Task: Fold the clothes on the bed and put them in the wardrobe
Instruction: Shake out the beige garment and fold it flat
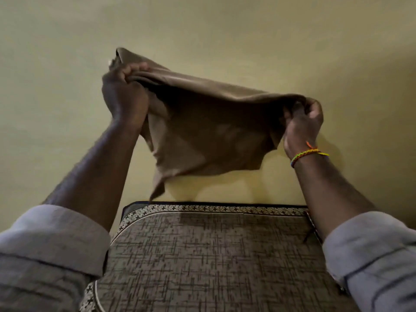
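Observation:
A brown garment (pixel 209 131) hangs in the air above the far end of the bed, stretched between both hands. My left hand (pixel 125 91) grips its upper left edge in a closed fist. My right hand (pixel 302 124) pinches its right edge, lower than the left, with a coloured thread band on the wrist. The cloth sags between them and its bottom corner dangles just above the mattress edge. The fabric looks blurred, as if moving. No wardrobe is in view.
The bed (pixel 213 262) has a grey-brown crosshatch cover with a patterned border, and its far end meets a plain yellow wall (pixel 225 30). My rolled grey sleeves fill both lower corners.

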